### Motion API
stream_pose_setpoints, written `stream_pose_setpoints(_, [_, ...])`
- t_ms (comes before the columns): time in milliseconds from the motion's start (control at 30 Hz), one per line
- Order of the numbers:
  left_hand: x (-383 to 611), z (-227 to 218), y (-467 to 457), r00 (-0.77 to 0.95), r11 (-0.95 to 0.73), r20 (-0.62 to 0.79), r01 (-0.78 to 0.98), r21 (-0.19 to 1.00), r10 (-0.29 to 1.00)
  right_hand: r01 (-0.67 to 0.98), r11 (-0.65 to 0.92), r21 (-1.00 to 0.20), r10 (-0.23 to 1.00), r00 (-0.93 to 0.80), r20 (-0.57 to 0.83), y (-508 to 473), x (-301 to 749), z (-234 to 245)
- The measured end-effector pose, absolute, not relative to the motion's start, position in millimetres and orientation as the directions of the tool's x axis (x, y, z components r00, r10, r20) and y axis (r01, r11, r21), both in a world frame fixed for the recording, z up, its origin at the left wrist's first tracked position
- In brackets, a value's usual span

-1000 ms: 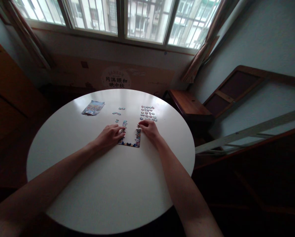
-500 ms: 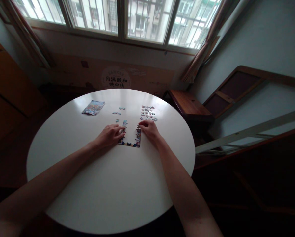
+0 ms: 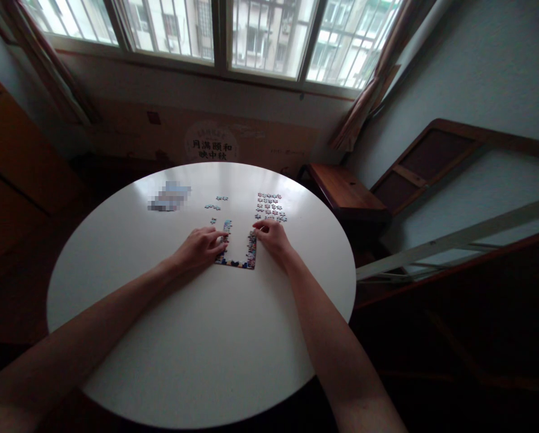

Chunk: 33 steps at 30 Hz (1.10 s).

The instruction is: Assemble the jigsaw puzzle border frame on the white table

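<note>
A partly built jigsaw frame (image 3: 240, 262), shaped like a U, lies on the round white table (image 3: 197, 337). My left hand (image 3: 200, 246) rests on the frame's left arm, fingers stretched flat and pressing on the pieces. My right hand (image 3: 273, 236) sits at the top of the frame's right arm, fingertips pinched on a small puzzle piece (image 3: 254, 230). Loose puzzle pieces (image 3: 270, 206) lie in rows just beyond my right hand. A few more loose pieces (image 3: 216, 204) lie beyond my left hand.
A blurred flat card or leaflet (image 3: 168, 196) lies at the table's far left. A wooden side table (image 3: 344, 191) stands right of the round table, below the window (image 3: 215, 30). Wooden frames (image 3: 432, 157) lean on the right wall.
Both hands stay at the frame. The right hand's fingertips have shifted slightly at the top of the right arm; the view has barely moved.
</note>
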<state>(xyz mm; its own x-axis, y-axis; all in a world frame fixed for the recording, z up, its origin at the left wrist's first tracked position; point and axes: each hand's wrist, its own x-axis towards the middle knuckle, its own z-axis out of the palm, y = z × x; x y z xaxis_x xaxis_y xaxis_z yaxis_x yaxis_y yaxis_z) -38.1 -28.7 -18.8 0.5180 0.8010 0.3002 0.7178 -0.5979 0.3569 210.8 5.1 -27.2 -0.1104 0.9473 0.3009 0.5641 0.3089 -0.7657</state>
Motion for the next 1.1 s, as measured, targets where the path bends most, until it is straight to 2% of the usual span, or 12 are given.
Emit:
stream_pose_setpoints(467, [-38, -19, -29, 0.518, -0.601, 0.305, 0.711, 0.365, 0.799, 0.643, 0.331, -0.69, 0.936, -0.134, 0.325, 4, 208, -27])
stream_pose_setpoints(633, [-39, -19, -28, 0.511, -0.595, 0.305, 0.713, 0.371, 0.804, 0.607, 0.315, -0.729, 0.933, -0.058, 0.355, 6, 209, -24])
stream_pose_setpoints(733, [-39, -19, -28, 0.514, -0.598, 0.308, 0.711, 0.369, 0.801, 0.649, 0.295, -0.701, 0.923, -0.004, 0.384, 6, 213, -22])
stream_pose_setpoints(900, [-38, -18, -29, 0.509, -0.593, 0.306, 0.715, 0.371, 0.805, 0.716, 0.199, -0.669, 0.955, 0.01, 0.295, 3, 215, -20])
stream_pose_setpoints(1100, [-37, -16, -30, 0.517, -0.597, 0.3, 0.719, 0.357, 0.802, 0.754, 0.161, -0.637, 0.976, -0.025, 0.217, -3, 212, -16])
